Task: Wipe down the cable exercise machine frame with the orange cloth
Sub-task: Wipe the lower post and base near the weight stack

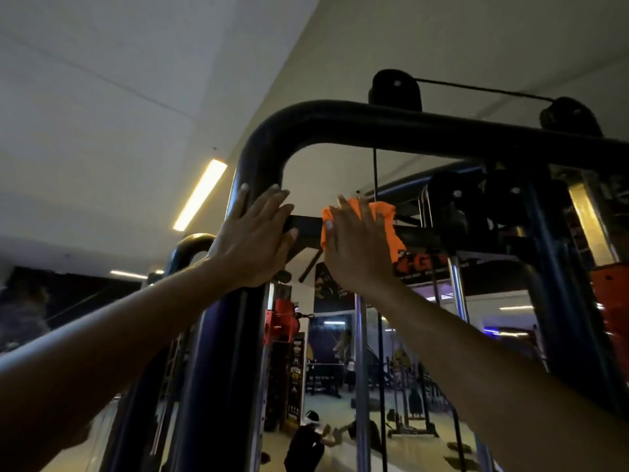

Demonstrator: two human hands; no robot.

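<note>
The black frame of the cable machine [340,120] rises in front of me and bends into a top bar with pulleys on it. My left hand [253,236] lies flat with straight fingers against the frame's left upright, just below the bend. My right hand [357,247] presses the orange cloth [384,216] with straight fingers against a dark horizontal crossbar [422,233] inside the frame. Most of the cloth is hidden behind that hand.
Two black pulleys [394,90] with a cable between them sit on the top bar. Chrome guide rods [362,369] run down the middle. A mirror behind shows gym equipment. An orange-red weight stack part [612,301] stands at the right. A ceiling light [200,195] glows at the left.
</note>
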